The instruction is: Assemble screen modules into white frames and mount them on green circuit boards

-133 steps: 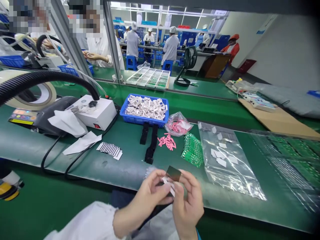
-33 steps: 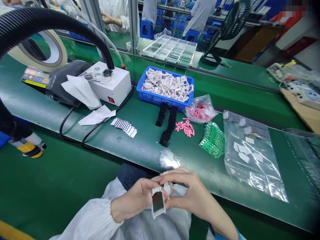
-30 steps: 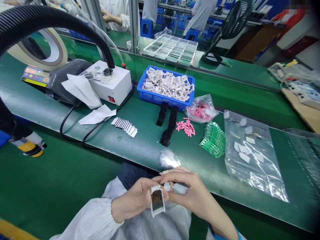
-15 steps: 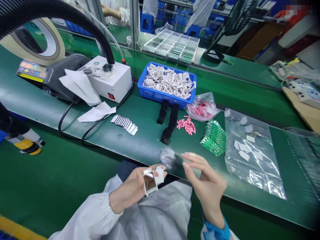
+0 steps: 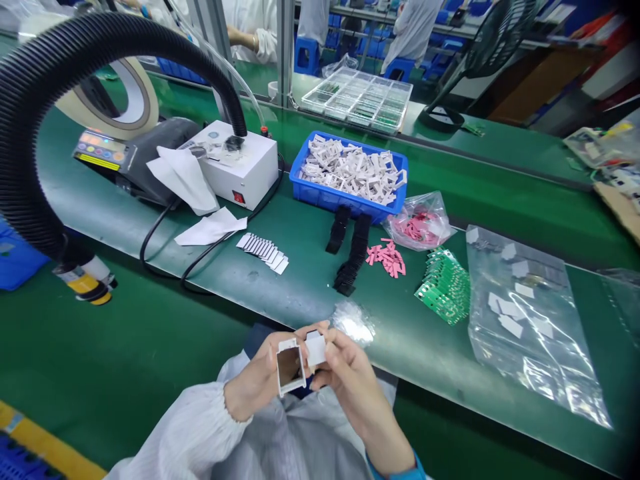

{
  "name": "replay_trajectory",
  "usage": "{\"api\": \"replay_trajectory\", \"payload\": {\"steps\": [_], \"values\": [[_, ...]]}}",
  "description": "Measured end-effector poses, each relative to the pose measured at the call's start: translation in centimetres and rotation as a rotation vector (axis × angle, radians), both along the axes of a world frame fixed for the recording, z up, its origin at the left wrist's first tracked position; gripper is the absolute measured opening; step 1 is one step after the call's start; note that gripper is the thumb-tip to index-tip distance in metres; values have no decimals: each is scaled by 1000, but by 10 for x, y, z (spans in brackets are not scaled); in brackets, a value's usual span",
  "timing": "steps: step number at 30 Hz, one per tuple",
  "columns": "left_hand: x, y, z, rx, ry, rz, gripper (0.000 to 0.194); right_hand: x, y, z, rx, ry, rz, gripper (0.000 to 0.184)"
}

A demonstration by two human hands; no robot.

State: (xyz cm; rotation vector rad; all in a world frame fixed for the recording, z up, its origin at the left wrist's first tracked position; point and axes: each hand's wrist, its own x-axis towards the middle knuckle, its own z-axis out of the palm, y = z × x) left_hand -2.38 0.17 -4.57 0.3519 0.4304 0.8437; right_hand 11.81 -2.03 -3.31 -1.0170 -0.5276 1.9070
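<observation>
The left hand grips a hollow white plastic frame with a shiny square window. The right hand's fingers are together on a small white piece, touching the frame at its one o'clock. A blue plastic crate stands at twelve o'clock.

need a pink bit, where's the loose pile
In the head view, the loose pink pieces lie on the green bench, between the black strips and the green circuit boards, just below the plastic bag of pink pieces.
</observation>
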Motion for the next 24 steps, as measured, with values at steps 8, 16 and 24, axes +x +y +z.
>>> {"api": "replay_trajectory", "payload": {"steps": [8, 16, 24], "values": [[-68, 9, -7, -196, 62, 319, 37, -28, 12, -9, -126, 318, 43, 52], [-195, 26, -39, -444, 185, 754, 51, -26, 7, -27, -139, 359, -38, 36], [-205, 35, -31, -476, 218, 780, 52, -15, 3, -2, -5, 382, -31, 37]]}}
